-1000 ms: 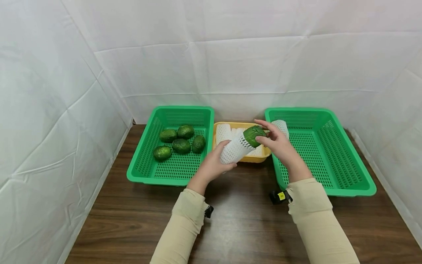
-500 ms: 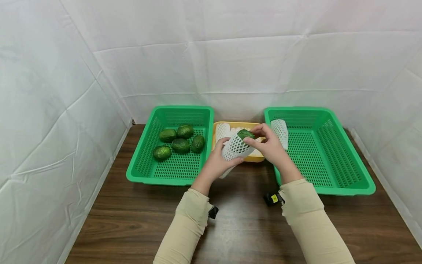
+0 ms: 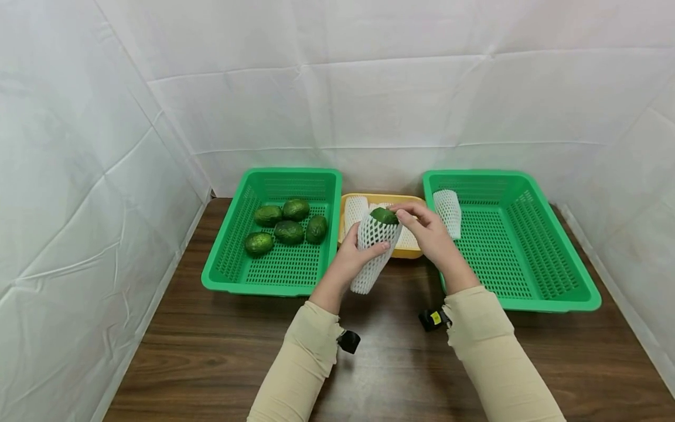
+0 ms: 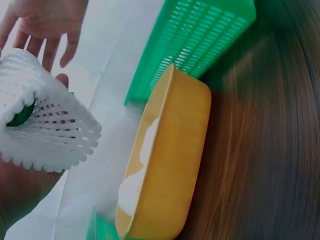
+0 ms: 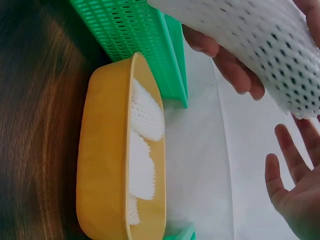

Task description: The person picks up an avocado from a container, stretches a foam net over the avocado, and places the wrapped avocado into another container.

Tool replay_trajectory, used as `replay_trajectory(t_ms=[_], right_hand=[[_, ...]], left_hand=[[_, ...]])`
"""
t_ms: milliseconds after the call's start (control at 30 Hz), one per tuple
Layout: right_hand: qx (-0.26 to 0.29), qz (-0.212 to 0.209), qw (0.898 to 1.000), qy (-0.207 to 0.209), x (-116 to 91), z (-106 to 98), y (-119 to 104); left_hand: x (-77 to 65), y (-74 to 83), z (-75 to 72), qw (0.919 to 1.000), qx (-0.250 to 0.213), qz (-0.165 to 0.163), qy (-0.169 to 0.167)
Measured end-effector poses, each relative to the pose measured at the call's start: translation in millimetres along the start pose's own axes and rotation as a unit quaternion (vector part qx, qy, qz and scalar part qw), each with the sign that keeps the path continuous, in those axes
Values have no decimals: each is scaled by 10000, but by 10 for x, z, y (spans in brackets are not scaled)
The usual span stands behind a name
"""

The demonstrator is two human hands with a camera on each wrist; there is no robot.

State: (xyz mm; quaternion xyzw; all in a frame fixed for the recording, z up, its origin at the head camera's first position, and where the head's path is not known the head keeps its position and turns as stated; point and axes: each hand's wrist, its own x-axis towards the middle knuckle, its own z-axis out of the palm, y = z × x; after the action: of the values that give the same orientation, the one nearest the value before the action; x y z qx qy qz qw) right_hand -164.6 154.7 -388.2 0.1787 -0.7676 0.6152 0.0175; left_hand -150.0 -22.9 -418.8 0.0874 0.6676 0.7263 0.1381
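A white foam net sleeve (image 3: 375, 252) stands tilted in my left hand (image 3: 350, 258), whose fingers and thumb wrap round its upper part. Inside its mouth sits an avocado (image 3: 384, 215), with only the dark green top uncovered. My right hand (image 3: 429, 237) is at the sleeve's upper right rim, thumb and forefinger pinching the edge close to the avocado. In the right wrist view, its other fingers are spread fairly straight. The sleeve's lower end hangs narrow below my left hand. In the left wrist view, a bit of green shows through the sleeve's mouth.
Several bare avocados (image 3: 289, 232) lie in the left green basket (image 3: 211, 275). A yellow tray (image 3: 408, 254) behind my hands holds more foam net sleeves (image 5: 142, 167). One white netted piece (image 3: 447, 213) leans in the right green basket (image 3: 575, 305). White sheeting surrounds the wooden table (image 3: 200, 357).
The avocado has sunk deeper into the foam net sleeve. The sleeve has turned more upright and its lower end now shows. My right hand has shifted left with it, from the avocado to the rim.
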Motion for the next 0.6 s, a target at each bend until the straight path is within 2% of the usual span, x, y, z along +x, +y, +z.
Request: replay_trajectory(t_ms=[67, 167, 300, 500, 600], right_hand=[[53, -7, 10000, -2, -7, 4, -5], [28, 7, 10000, -51, -18, 0, -7], [-37, 126, 9998, -155, -32, -10, -3], [-409, 17, 9988, -274, -23, 2, 7], [-452, -77, 9983, -369, -35, 28, -41]], left_hand=[[-10, 13, 7, 9997, -220, -15, -100], [-10, 13, 0, 9977, -521, -34, -443], [-7, 17, -13, 9951, -594, -113, -782], [-2, 37, -4, 9975, -316, -371, -521], [1, 39, -2, 9974, -182, -420, -554]])
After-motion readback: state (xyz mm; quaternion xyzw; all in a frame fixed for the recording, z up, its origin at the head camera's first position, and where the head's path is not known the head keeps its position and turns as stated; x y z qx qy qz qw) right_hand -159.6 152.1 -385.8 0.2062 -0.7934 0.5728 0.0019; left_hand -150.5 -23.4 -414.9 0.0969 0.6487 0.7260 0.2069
